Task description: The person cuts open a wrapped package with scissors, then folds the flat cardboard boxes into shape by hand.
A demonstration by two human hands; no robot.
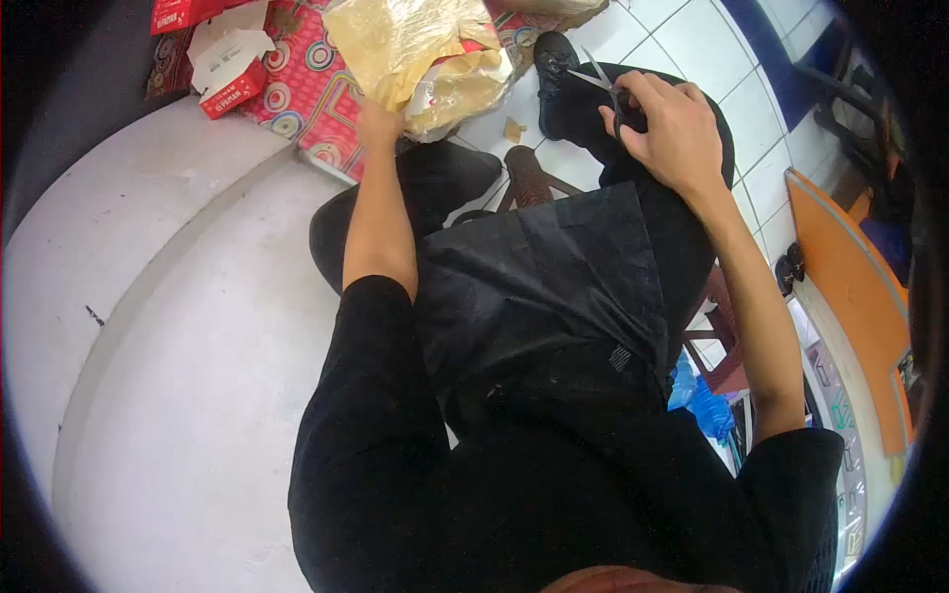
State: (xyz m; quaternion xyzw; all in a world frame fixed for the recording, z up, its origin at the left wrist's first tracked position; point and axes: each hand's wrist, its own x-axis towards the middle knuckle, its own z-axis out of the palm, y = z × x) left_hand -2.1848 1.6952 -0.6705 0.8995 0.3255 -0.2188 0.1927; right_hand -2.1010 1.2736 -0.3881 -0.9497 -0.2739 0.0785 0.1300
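Technician: State the position of the workpiece, taking the view as a clock face.
Operator: The crumpled, yellow translucent plastic wrapping (390, 44) lies between 11 and 12 o'clock. It covers part of a bundle in clear plastic film (473, 87), through which red and white show. A red cloth with a ring pattern (321, 109) lies beneath and to the 9 o'clock side.

Technician: State the condition of each hand.
Operator: The left hand (380, 126), at 11 o'clock, is closed on the near edge of the yellow wrapping. The right hand (674, 124), between 1 and 2 o'clock, grips a pair of metal scissors with dark handles (601, 82). The blades are parted and point toward 10 o'clock, apart from the wrapping.

Technician: Report progress.
Operator: The yellow wrapping appears loosened and spread on its upper side; judged from this, opening is partly done. Both layers of plastic are on the bundle, so removal is not complete. Whether the film is cut through cannot be determined. A small tan scrap (514, 129) lies at 12 o'clock on the white tiled floor (682, 44), just below the bundle; its origin cannot be confirmed.

Technician: List adjacent items.
Operator: A red and white cardboard carton (234, 91), white flaps spread, rests between 10 and 11 o'clock, apart from the bundle. A black apron (544, 267) covers the person's lap at the centre.
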